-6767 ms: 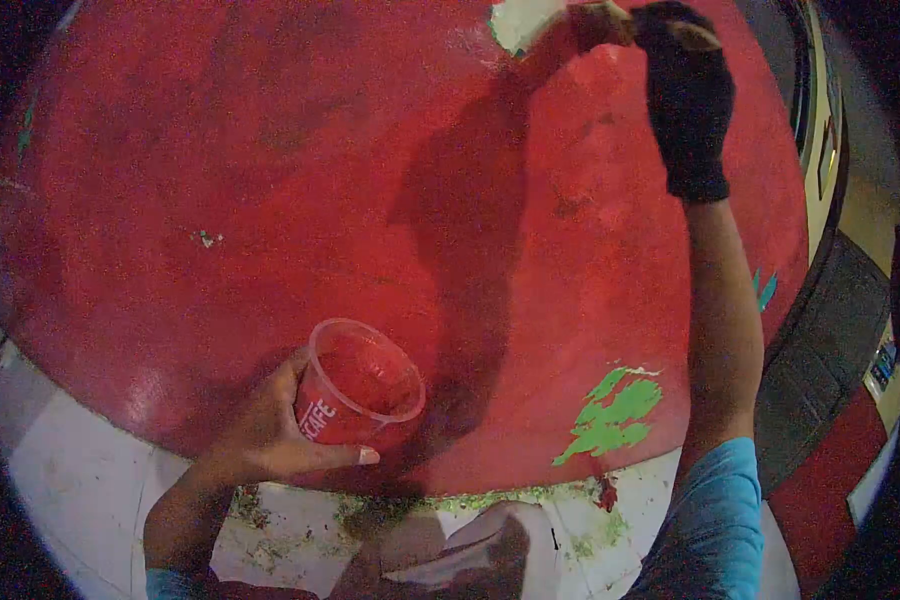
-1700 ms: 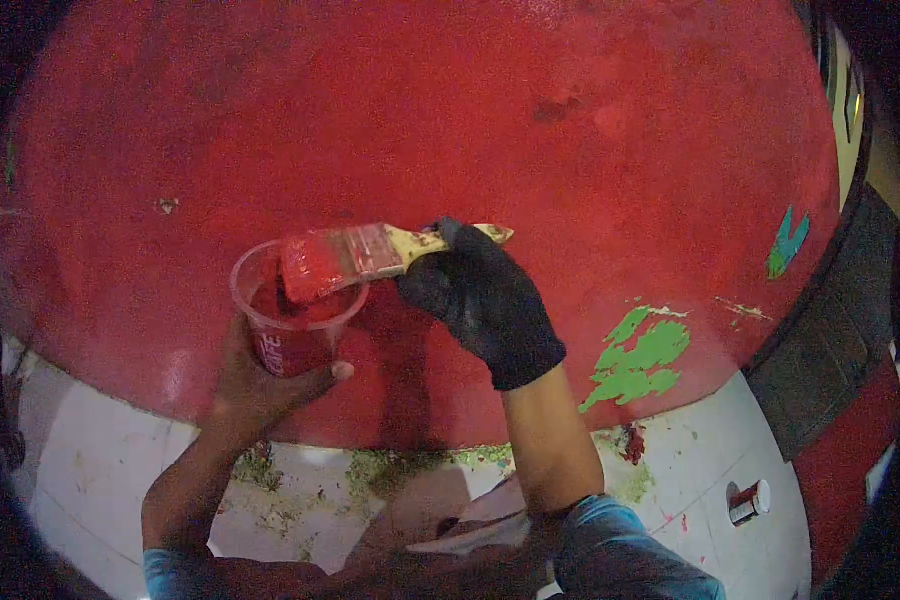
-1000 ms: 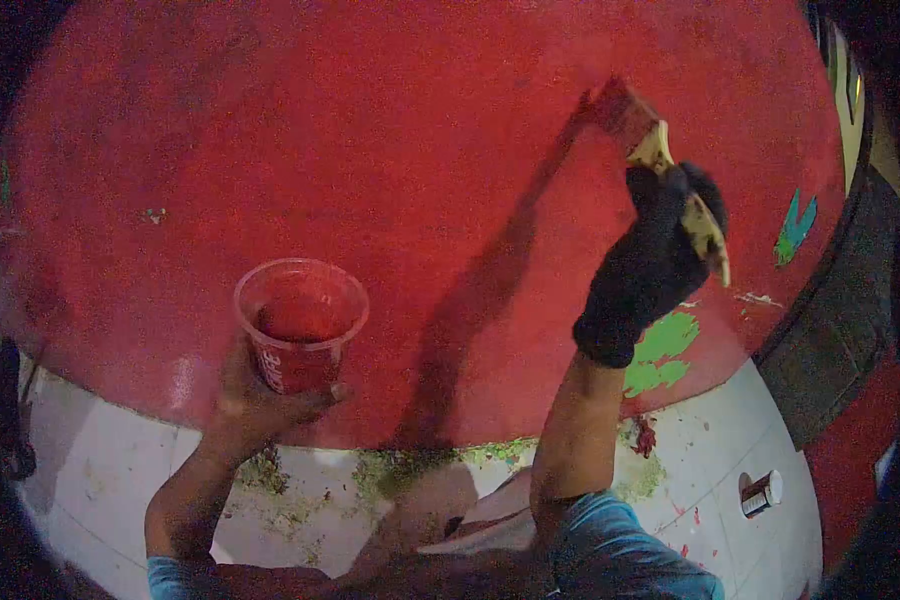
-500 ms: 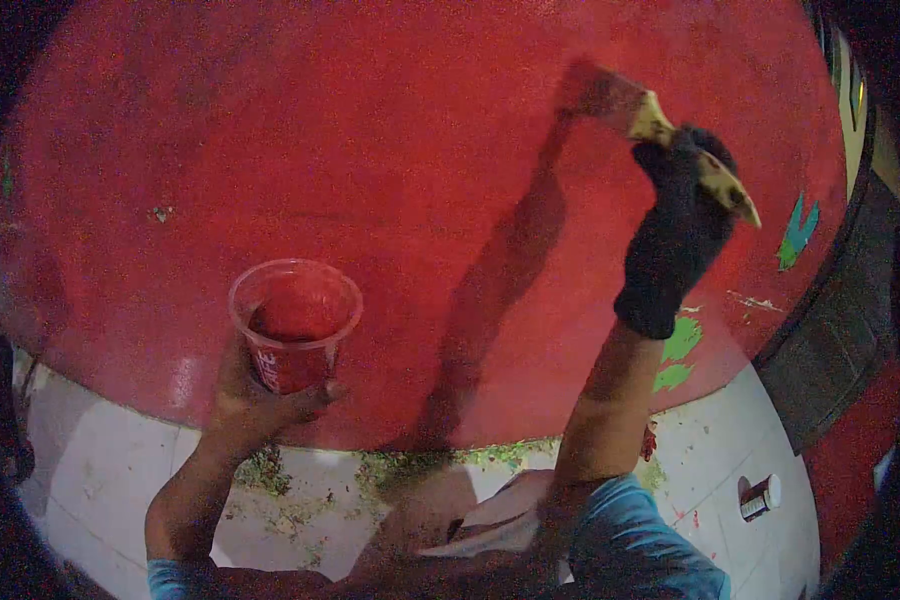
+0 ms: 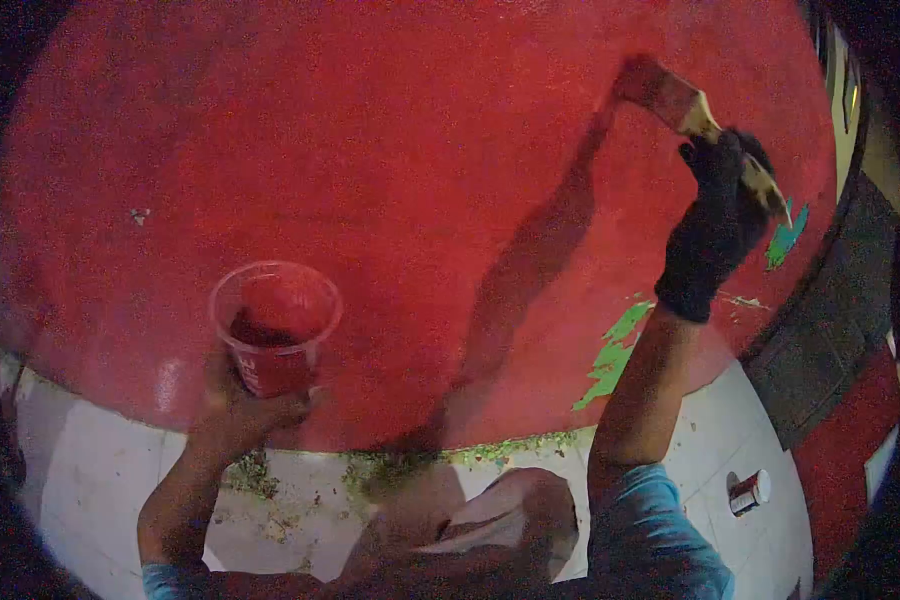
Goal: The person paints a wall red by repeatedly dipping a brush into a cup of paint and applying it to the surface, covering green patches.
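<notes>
A large red-painted surface point(image 5: 390, 190) fills most of the view. My right hand point(image 5: 722, 220), in a black glove, is closed around the wooden handle of a flat paintbrush point(image 5: 705, 118). Its dark bristles point up and left, right at the red surface, and the arm's shadow meets them there. My left hand point(image 5: 245, 405) is bare and wraps the lower part of a clear plastic cup point(image 5: 280, 350) with white lettering. Red paint sits inside the cup, which is held upright at the lower left.
Bright green patches point(image 5: 610, 365) and a blue-green patch point(image 5: 788, 238) break the red near the right forearm. Below runs a pale tiled floor point(image 5: 100, 440) with leafy debris point(image 5: 510, 452) along the edge. A small can point(image 5: 748, 493) lies on the tiles, lower right.
My right hand and the paintbrush have moved right across the red surface. More of the green patch shows left of the forearm. The cup has shifted slightly left.
</notes>
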{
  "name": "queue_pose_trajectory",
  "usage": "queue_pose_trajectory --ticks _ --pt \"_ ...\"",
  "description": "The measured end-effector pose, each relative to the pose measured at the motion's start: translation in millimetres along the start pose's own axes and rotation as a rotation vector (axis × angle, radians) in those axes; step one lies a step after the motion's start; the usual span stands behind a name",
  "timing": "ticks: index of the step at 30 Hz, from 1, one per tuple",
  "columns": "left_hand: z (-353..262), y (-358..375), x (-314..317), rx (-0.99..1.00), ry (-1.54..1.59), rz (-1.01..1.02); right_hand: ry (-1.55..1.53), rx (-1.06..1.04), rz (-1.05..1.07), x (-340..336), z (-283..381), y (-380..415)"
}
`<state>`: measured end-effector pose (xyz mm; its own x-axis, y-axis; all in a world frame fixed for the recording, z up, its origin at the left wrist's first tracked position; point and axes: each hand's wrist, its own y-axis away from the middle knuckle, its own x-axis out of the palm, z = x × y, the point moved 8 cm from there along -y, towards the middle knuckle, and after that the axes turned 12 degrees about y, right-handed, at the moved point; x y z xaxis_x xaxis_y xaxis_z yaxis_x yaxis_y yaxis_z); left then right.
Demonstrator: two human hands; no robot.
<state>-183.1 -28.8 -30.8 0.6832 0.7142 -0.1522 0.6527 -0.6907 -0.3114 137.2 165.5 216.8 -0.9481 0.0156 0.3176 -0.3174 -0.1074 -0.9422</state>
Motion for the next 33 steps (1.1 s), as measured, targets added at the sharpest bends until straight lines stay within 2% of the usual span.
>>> queue_pose_trajectory --ticks 2,4,6,7,10,12,13,15,16,19,21,23,25,27,28,30,31,33 --pt "4 -1 3 -0.032 0.022 0.008 0.016 0.015 0.023 -5 3 5" --pt "2 -1 4 0.058 0.073 -0.002 0.025 0.035 0.04 -8 7 14" --pt "-4 1 8 -0.018 0.17 0.013 -0.016 0.08 0.436 25 10 32" --pt "-2 2 11 -0.094 0.269 0.028 -0.015 0.082 0.437 30 9 36" --pt "4 0 9 -0.036 0.245 0.017 -0.097 0.189 0.473 42 -8 32" --pt "-6 2 8 -0.032 0.206 -0.003 0.008 0.024 0.506 34 -5 8" --pt "-9 3 7 -0.033 0.164 -0.028 0.012 0.023 0.507 31 -8 -3" --pt "-5 2 7 0.01 0.19 -0.019 0.06 -0.06 0.304 9 -4 -26" --pt "-7 2 6 0.055 0.212 -0.014 0.061 -0.062 0.305 8 -1 -28" --pt "-5 3 8 0.03 0.213 0.007 0.089 -0.136 0.268 0 11 -29" --pt "-9 3 8 0.051 0.181 0.001 0.272 -0.241 0.52 19 21 -12" --pt "-17 5 9 0.071 0.149 -0.004 0.262 -0.188 0.585 35 32 6" --pt "-13 7 13 -0.115 0.207 -0.003 0.25 -0.139 0.648 41 29 5" --pt "-12 6 10 -0.093 0.183 0.012 0.393 -0.175 0.694 36 8 -20" --pt "-11 6 9 -0.075 0.158 0.026 0.389 -0.179 0.695 32 1 -35" --pt "-10 6 7 -0.031 0.173 0.017 0.492 -0.337 0.506 13 5 -65" --pt "-11 6 6 0.012 0.186 0.014 0.492 -0.339 0.507 10 3 -69" --pt "-11 5 7 0.044 0.218 0.023 0.323 -0.215 0.457 0 2 -78"
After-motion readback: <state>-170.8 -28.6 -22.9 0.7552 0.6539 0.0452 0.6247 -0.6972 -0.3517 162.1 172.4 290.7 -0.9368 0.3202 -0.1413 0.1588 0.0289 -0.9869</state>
